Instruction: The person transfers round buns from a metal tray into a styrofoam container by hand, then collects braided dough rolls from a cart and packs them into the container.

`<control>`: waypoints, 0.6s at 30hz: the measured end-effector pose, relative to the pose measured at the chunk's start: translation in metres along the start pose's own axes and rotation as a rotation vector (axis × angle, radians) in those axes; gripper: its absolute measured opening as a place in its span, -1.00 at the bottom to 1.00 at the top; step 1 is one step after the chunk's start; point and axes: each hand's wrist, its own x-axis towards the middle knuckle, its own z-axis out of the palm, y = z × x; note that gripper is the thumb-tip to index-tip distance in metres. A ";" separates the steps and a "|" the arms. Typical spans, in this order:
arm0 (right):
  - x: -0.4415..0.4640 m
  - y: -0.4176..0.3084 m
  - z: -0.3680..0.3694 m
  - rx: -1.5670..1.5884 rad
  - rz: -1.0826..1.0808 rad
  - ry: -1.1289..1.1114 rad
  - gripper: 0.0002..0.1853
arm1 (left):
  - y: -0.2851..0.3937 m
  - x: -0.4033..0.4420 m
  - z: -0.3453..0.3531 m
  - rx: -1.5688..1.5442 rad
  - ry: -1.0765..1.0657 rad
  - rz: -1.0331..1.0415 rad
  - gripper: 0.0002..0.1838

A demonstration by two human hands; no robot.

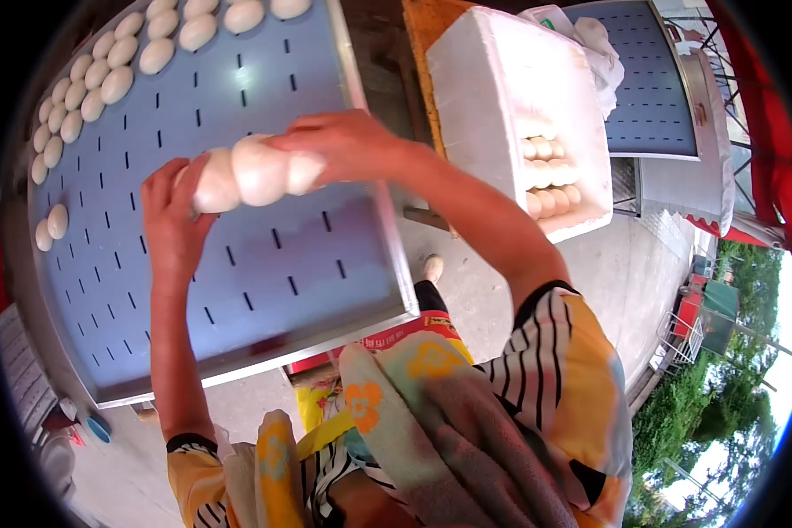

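Both my hands are closed on the ends of a row of large white eggs (260,172), pressed together side by side above a blue slotted tray (264,238). My left hand (174,211) grips the left end, fingers curled over the outermost egg. At the other end, my right hand (343,145) clasps the last egg, partly covering it. More white eggs (117,84) lie in rows along the tray's far and left sides. A separate pair of eggs (51,227) rests near the left edge.
To the right, a white foam box (475,97) holds several rows of eggs (550,172) and stands by an orange wooden board (427,75). Beyond it is another blue slotted tray (647,79). The tray's metal rim (387,255) runs close to my body.
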 end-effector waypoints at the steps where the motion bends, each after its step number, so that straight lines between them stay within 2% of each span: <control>1: -0.033 0.009 -0.030 -0.033 -0.019 0.032 -0.29 | 0.037 0.010 0.009 -0.018 0.013 0.030 -0.23; 3: -0.105 0.040 -0.089 0.002 -0.057 0.070 -0.26 | 0.117 0.031 0.035 -0.052 0.035 0.081 -0.23; 5: -0.182 0.065 -0.150 0.027 -0.006 0.051 -0.23 | 0.200 0.050 0.080 -0.049 0.050 0.138 -0.24; 10: -0.353 0.188 -0.252 -0.010 0.216 -0.052 -0.19 | 0.374 0.107 0.235 -0.059 0.053 0.206 -0.31; 12: -0.397 0.237 -0.266 -0.017 0.316 -0.084 -0.18 | 0.412 0.123 0.294 -0.064 -0.012 0.206 -0.34; 15: -0.421 0.304 -0.263 -0.086 0.414 -0.178 -0.16 | 0.428 0.148 0.373 -0.031 -0.119 0.191 -0.38; 17: -0.431 0.357 -0.243 -0.213 0.334 -0.266 -0.13 | 0.424 0.153 0.413 -0.013 -0.194 0.187 -0.40; 18: -0.434 0.376 -0.231 -0.271 0.312 -0.283 -0.11 | 0.426 0.156 0.425 0.029 -0.323 0.133 -0.32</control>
